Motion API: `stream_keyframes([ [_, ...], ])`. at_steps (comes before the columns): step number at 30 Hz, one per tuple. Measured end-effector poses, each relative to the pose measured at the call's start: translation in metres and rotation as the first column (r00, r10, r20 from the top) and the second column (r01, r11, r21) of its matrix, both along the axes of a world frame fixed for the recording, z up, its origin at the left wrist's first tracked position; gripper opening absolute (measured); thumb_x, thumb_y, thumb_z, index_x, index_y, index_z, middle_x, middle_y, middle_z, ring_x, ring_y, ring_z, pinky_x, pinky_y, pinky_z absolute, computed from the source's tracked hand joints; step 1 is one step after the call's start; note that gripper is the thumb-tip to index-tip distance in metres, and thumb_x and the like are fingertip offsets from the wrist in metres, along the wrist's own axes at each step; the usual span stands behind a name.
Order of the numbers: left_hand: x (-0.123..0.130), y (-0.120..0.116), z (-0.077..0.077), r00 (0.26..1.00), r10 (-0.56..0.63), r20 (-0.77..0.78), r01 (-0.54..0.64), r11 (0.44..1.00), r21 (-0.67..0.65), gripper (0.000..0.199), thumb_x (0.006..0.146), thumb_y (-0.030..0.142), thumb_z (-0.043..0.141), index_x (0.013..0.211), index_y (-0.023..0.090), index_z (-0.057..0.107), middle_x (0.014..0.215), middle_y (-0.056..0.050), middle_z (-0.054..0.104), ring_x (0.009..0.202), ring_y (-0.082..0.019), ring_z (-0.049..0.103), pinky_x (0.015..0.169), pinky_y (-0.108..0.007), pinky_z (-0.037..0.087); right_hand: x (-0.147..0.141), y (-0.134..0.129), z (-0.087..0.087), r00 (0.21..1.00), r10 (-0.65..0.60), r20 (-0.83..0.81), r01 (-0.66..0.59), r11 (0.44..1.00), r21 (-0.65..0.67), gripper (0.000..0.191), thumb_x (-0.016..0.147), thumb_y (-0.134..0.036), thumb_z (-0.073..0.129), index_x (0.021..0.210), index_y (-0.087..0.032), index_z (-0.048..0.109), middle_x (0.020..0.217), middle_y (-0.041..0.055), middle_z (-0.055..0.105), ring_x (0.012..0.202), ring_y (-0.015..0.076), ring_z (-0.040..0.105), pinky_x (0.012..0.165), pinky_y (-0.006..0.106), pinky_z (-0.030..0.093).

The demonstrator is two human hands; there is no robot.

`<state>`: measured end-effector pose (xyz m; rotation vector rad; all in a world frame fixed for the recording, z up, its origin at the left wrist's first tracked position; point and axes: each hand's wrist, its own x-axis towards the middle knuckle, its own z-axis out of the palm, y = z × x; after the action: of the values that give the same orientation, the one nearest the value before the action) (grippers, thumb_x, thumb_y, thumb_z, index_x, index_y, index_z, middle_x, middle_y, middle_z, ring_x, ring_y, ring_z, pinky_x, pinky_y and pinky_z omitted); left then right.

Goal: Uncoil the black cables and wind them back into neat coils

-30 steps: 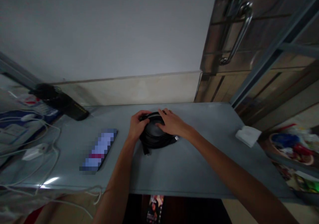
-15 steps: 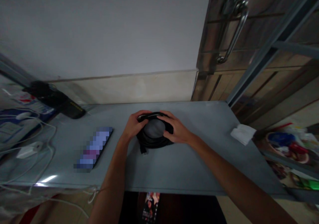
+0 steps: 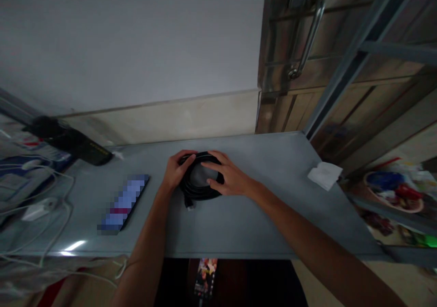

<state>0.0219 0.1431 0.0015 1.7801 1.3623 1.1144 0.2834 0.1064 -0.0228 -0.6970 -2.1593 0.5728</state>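
A coiled black cable [image 3: 201,193] lies on the grey tabletop in the middle of the view, its plug end poking out at the lower left of the ring. My left hand [image 3: 177,168] grips the left side of the coil, thumb over the top strands and fingers behind. On the opposite side my right hand [image 3: 227,175] curls round the strands, its thumb and index finger reaching into the ring's opening. Part of the coil's right edge is hidden under that hand.
A phone [image 3: 126,202] with a blurred screen lies left of the coil. Further left are a black bottle [image 3: 78,143], white cords and a white adapter [image 3: 39,209]. Folded white tissue [image 3: 325,175] sits near the right edge of the grey table [image 3: 239,241]. Another lit screen [image 3: 205,277] shows below the front edge.
The view has shifted slightly, so the table's contents appear further left. My right hand's fingers sit a little looser on the coil, the thumb slightly apart from the strands. The left hand keeps its hold.
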Motion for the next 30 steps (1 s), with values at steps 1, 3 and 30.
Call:
stream_keyframes([
  [1,0.001,0.000,0.000,1.000,0.007,0.003,-0.007,1.000,0.005,0.045,0.093,0.062,0.079,0.115,0.023,0.086,0.117,-0.011,0.085,0.112,-0.033,0.077,0.106,-0.046,0.055,0.001,0.001,0.000,1.000,0.003,0.005,-0.003,1.000,-0.005,0.064,0.102,-0.040,0.074,0.159,-0.013,0.062,0.176,0.0217,0.033,0.166,0.0355,0.030,0.138,0.058,0.031],
  [3,0.004,0.000,0.001,1.000,0.020,0.015,-0.020,1.000,0.004,0.046,0.091,0.063,0.080,0.113,0.023,0.086,0.115,-0.011,0.085,0.110,-0.033,0.077,0.104,-0.046,0.056,0.002,0.002,0.000,1.000,-0.002,0.012,0.002,1.000,-0.015,0.073,0.099,-0.042,0.079,0.161,-0.010,0.059,0.176,0.0242,0.033,0.166,0.0366,0.031,0.137,0.057,0.031],
  [30,0.000,-0.005,0.000,0.914,0.109,0.391,-0.134,0.990,0.035,0.043,0.101,0.061,0.067,0.101,0.023,0.086,0.115,-0.009,0.081,0.111,-0.027,0.072,0.102,-0.038,0.055,-0.001,0.009,0.007,0.826,-0.369,-0.426,0.305,0.928,-0.212,0.046,0.115,-0.067,0.050,0.129,-0.025,0.064,0.138,0.0136,0.062,0.134,0.0273,0.061,0.116,0.050,0.054],
])
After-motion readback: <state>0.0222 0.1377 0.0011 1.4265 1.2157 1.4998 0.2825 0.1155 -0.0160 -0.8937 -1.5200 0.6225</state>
